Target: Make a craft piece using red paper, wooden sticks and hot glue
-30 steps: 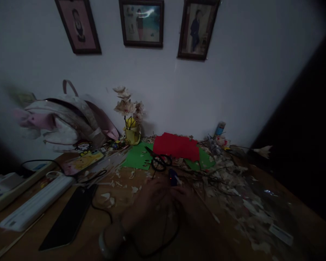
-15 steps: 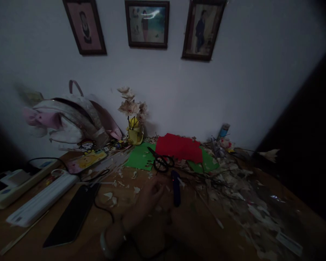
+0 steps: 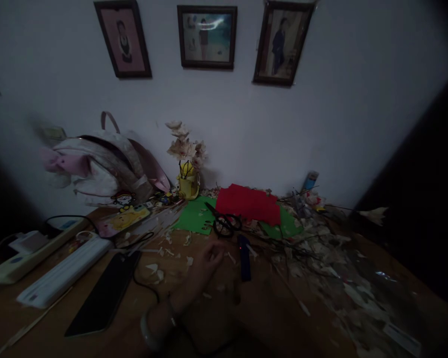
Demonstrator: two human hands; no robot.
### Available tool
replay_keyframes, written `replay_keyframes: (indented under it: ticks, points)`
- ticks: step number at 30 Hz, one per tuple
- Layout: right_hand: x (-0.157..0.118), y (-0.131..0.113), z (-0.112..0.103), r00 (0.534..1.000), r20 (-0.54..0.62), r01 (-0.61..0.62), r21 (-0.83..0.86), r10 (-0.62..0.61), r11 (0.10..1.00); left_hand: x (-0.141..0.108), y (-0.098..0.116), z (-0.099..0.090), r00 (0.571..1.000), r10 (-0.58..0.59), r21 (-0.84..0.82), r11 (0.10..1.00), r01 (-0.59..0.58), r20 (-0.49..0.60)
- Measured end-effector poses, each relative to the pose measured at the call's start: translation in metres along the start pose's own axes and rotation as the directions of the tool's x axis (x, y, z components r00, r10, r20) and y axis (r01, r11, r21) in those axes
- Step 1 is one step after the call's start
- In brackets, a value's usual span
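My left hand point(image 3: 209, 256) is raised over the middle of the table with fingers curled together. Whatever they pinch, if anything, is too dim to make out. A silvery bangle point(image 3: 149, 332) and a thin dark band circle that wrist. Deep in shadow to its right, my right hand point(image 3: 248, 303) shows only as a dark shape, its fingers unclear. Just beyond it lies a dark blue glue gun point(image 3: 244, 263) with a small red light. Black-handled scissors point(image 3: 226, 223) rest past the left hand, on green paper point(image 3: 196, 216) beside red paper point(image 3: 248, 204).
Scraps point(image 3: 332, 273) and thin stems cover the table's right side. On the left are a black phone point(image 3: 104, 296), a white box-like bar point(image 3: 65, 273), a power strip point(image 3: 37, 253) and cables. A backpack point(image 3: 100, 169) and a yellow flower pot point(image 3: 188, 186) stand by the wall.
The view has shifted slightly, so everything sits a little further right. My left hand stays near the same spot, fingers still curled. The glue gun and scissors have not moved on the table.
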State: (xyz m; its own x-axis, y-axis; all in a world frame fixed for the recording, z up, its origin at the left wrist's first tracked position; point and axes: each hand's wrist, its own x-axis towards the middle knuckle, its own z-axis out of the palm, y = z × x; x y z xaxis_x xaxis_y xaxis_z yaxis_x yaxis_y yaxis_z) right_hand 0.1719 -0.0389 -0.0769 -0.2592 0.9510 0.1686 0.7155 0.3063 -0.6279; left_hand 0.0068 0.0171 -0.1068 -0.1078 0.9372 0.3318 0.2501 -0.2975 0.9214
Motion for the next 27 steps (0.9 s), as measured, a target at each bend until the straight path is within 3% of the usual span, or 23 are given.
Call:
replay_keyframes:
  ticks: [3, 5, 6, 8, 10, 11, 13, 14, 16, 18, 19, 20, 21, 22, 23, 24, 25, 26, 27]
  points:
    - [0.009, -0.011, -0.01, 0.998, 0.003, 0.066, -0.016, -0.066, 0.998, 0.0, 0.0, 0.0, 0.999, -0.028, -0.079, 0.996, 0.029, 0.016]
    - [0.012, -0.021, -0.022, 0.971, -0.175, 0.171, 0.023, -0.164, 0.985, 0.0, -0.001, -0.001, 0.998, -0.045, -0.157, 0.986, 0.05, 0.034]
    - [0.013, -0.026, -0.029, 0.928, -0.3, 0.238, 0.025, -0.22, 0.971, -0.001, 0.0, -0.001, 0.997, -0.051, -0.198, 0.978, 0.063, 0.064]
    - [0.014, -0.032, -0.041, 0.796, -0.534, 0.283, -0.087, -0.285, 0.955, -0.002, 0.003, -0.002, 0.985, -0.055, -0.277, 0.956, 0.1, 0.164]
    - [0.017, -0.035, -0.047, 0.67, -0.646, 0.268, -0.248, -0.365, 0.931, -0.005, 0.009, -0.002, 0.961, -0.038, -0.322, 0.938, 0.129, 0.275]
    - [0.02, -0.035, -0.048, 0.623, -0.662, 0.263, -0.324, -0.416, 0.909, -0.007, 0.012, -0.002, 0.95, -0.023, -0.323, 0.937, 0.129, 0.312]
    - [0.025, -0.033, -0.045, 0.575, -0.642, 0.281, -0.426, -0.507, 0.86, -0.011, 0.016, -0.002, 0.937, -0.001, -0.304, 0.946, 0.114, 0.349]
    - [0.027, -0.031, -0.043, 0.574, -0.615, 0.309, -0.447, -0.54, 0.839, -0.013, 0.017, -0.002, 0.936, 0.003, -0.283, 0.953, 0.104, 0.351]
    - [0.027, -0.023, -0.04, 0.62, -0.535, 0.397, -0.417, -0.574, 0.818, -0.012, 0.016, -0.003, 0.949, -0.003, -0.236, 0.968, 0.081, 0.315]
    - [0.025, -0.007, -0.04, 0.687, -0.487, 0.439, -0.313, -0.539, 0.842, -0.006, 0.014, -0.007, 0.977, -0.002, -0.198, 0.979, 0.045, 0.212]
    - [0.024, 0.004, -0.042, 0.68, -0.596, 0.332, -0.269, -0.427, 0.904, -0.001, 0.012, -0.011, 0.99, 0.002, -0.195, 0.981, 0.026, 0.14]
    - [0.024, 0.016, -0.045, 0.644, -0.717, 0.175, -0.201, -0.266, 0.964, 0.005, 0.011, -0.015, 0.998, 0.006, -0.204, 0.979, 0.007, 0.064]
    - [0.025, 0.028, -0.048, 0.573, -0.81, 0.047, -0.116, -0.121, 0.992, 0.012, 0.009, -0.02, 1.0, 0.007, -0.224, 0.975, -0.01, -0.017]
    - [0.029, 0.04, -0.051, 0.535, -0.844, 0.04, -0.03, -0.047, 0.999, 0.018, 0.007, -0.025, 0.999, 0.005, -0.233, 0.972, -0.016, -0.049]
    - [0.033, 0.051, -0.053, 0.692, -0.721, 0.101, 0.044, -0.038, 0.994, 0.024, 0.005, -0.03, 0.998, 0.006, -0.24, 0.971, -0.022, -0.066]
    - [0.039, 0.058, -0.054, 0.859, -0.508, 0.128, 0.083, -0.068, 0.988, 0.029, 0.003, -0.035, 0.997, 0.008, -0.248, 0.968, -0.027, -0.077]
    - [0.044, 0.063, -0.052, 0.973, -0.227, 0.057, 0.081, -0.038, 0.995, 0.033, 0.002, -0.038, 0.996, 0.011, -0.257, 0.966, -0.033, -0.085]
    - [0.05, 0.065, -0.048, 0.998, 0.041, -0.043, 0.033, 0.041, 0.999, 0.035, 0.001, -0.041, 0.996, 0.015, -0.265, 0.964, -0.039, -0.091]
    - [0.054, 0.064, -0.042, 0.973, 0.199, -0.12, -0.004, 0.118, 0.993, 0.036, 0.001, -0.043, 0.995, 0.018, -0.271, 0.961, -0.044, -0.097]
